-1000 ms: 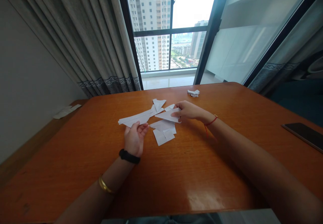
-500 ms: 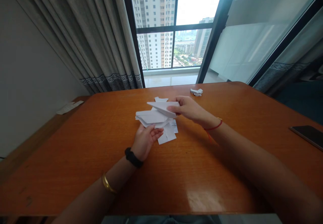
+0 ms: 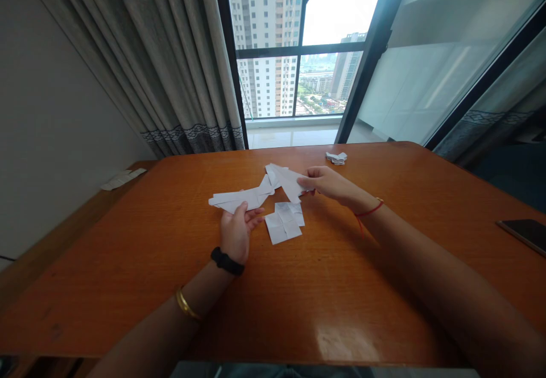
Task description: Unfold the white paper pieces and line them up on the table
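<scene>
My left hand point(image 3: 237, 231) holds a long folded white paper point(image 3: 239, 199), its thumb on top and the other fingers partly beneath. Over on the right, my right hand point(image 3: 323, 182) pinches a pointed folded white paper point(image 3: 290, 183) between thumb and fingers. Small white paper pieces point(image 3: 284, 224) lie creased on the wooden table point(image 3: 333, 304), between the hands and a little nearer to me. Another white paper piece point(image 3: 272, 177) shows behind the pointed one, partly covered by it.
A small folded paper bundle point(image 3: 336, 158) rests near the table's far edge. A dark phone point(image 3: 524, 235) lies at the right edge. White paper strips point(image 3: 123, 179) are on a ledge at the left. Beyond the table are a curtain and a window.
My hands have moved apart, each with its folded paper. The left one went left, the right one slightly right. More of the small pieces on the table now shows.
</scene>
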The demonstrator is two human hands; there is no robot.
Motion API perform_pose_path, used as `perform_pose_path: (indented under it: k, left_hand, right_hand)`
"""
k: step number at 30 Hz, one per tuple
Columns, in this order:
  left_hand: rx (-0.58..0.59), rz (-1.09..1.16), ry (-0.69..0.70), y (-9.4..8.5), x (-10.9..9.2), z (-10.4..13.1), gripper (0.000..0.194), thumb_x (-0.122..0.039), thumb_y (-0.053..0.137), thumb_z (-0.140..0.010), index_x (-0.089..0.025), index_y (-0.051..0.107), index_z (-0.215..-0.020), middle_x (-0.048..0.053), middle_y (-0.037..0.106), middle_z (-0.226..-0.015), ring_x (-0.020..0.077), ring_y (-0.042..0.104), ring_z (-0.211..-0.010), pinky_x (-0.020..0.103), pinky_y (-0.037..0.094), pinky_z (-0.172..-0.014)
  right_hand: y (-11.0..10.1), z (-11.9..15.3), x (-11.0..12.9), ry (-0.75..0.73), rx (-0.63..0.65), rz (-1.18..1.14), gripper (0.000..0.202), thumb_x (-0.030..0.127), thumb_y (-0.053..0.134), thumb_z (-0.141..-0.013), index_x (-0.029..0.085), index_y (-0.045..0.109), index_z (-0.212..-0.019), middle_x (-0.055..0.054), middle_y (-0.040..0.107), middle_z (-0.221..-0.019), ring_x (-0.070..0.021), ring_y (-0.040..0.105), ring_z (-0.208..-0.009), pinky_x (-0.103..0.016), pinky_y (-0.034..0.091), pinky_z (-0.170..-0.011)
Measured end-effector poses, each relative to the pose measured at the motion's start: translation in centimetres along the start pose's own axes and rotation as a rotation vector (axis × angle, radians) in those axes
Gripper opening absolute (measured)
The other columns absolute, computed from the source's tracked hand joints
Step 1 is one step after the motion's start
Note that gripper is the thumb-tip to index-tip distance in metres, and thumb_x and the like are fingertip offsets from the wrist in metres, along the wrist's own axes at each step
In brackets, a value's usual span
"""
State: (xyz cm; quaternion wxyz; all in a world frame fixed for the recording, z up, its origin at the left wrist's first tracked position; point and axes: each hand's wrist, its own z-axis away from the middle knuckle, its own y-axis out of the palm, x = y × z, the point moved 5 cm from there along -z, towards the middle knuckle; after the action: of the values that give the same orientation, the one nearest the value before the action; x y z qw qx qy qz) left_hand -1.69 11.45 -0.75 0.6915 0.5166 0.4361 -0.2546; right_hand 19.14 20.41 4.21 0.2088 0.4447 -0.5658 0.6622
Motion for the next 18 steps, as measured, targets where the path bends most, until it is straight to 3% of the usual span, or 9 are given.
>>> perform_pose_path:
  k: [2, 4, 6, 8, 11, 14, 18]
  left_hand:
    - [-0.012, -0.009, 0.039, -0.2, -0.3, -0.2, 0.022, -0.018, 0.058, -0.080, -0.014, 0.052, -0.101, 0.006, 0.065, -0.089, 0.0152, 0.066, -0.065, 0.024, 0.053, -0.053]
    - [0.032, -0.021, 0.054, 0.1, -0.4, -0.1, 0.027, -0.021, 0.061, -0.079, -0.014, 0.052, -0.104, 0.006, 0.065, -0.090, 0.0146, 0.066, -0.065, 0.023, 0.053, -0.052]
    - [0.125, -0.032, 0.034, 0.7, -0.3, 0.2, 0.036, -0.024, 0.065, -0.078, -0.015, 0.051, -0.110, 0.006, 0.066, -0.091, 0.0149, 0.065, -0.065, 0.023, 0.053, -0.052]
    - [0.232, -0.040, -0.001, 1.4, -0.1, 0.7, 0.045, -0.027, 0.068, -0.077, -0.016, 0.048, -0.116, 0.006, 0.066, -0.091, 0.0153, 0.065, -0.065, 0.025, 0.054, -0.054]
    - [0.340, -0.048, -0.035, 2.0, 0.1, 1.5, 0.056, -0.031, 0.072, -0.076, -0.018, 0.045, -0.123, 0.005, 0.065, -0.092, 0.0149, 0.063, -0.065, 0.027, 0.055, -0.058]
    - [0.413, -0.064, -0.017, 2.2, -0.2, 1.9, 0.063, -0.031, 0.075, -0.074, -0.020, 0.044, -0.127, 0.004, 0.064, -0.092, 0.0146, 0.062, -0.068, 0.027, 0.054, -0.059]
    - [0.501, -0.010, 0.060, 2.3, -1.0, 2.3, 0.057, -0.031, 0.078, -0.070, -0.022, 0.052, -0.120, 0.006, 0.060, -0.110, 0.0207, 0.060, -0.096, 0.031, 0.052, -0.079]
  right_hand:
    - [-0.7, -0.2, -0.7, 0.032, -0.023, 0.286, 0.024, 0.034, 0.060, -0.080, 0.016, 0.058, -0.064, -0.007, 0.063, -0.070, -0.0182, 0.058, -0.067, -0.028, 0.042, -0.061]
    - [-1.0, 0.0, -0.2, -0.017, -0.119, 0.447, 0.024, 0.039, 0.061, -0.080, 0.015, 0.065, -0.076, -0.011, 0.065, -0.085, -0.0232, 0.059, -0.082, -0.031, 0.043, -0.069]
    - [-0.3, 0.5, 1.1, -0.090, -0.122, 0.352, 0.037, 0.046, 0.058, -0.083, 0.014, 0.065, -0.100, -0.013, 0.064, -0.101, -0.0229, 0.058, -0.088, -0.032, 0.044, -0.073]
    - [1.1, 1.1, 2.6, -0.156, -0.013, 0.174, 0.047, 0.051, 0.057, -0.083, 0.015, 0.059, -0.113, -0.011, 0.063, -0.104, -0.0192, 0.058, -0.083, -0.029, 0.045, -0.070]
    - [2.9, 1.9, 4.0, -0.204, 0.161, 0.031, 0.039, 0.048, 0.064, -0.080, 0.016, 0.062, -0.101, -0.005, 0.064, -0.087, -0.0143, 0.056, -0.070, -0.025, 0.044, -0.061]
    - [3.8, 2.2, 4.1, -0.161, 0.299, -0.130, 0.030, 0.045, 0.063, -0.082, 0.015, 0.061, -0.087, 0.000, 0.058, -0.068, -0.0103, 0.051, -0.056, -0.023, 0.041, -0.052]
    - [5.1, 2.6, 4.1, -0.128, 0.480, -0.325, 0.028, 0.042, 0.065, -0.081, 0.014, 0.057, -0.084, 0.002, 0.056, -0.065, -0.0081, 0.048, -0.050, -0.020, 0.039, -0.046]
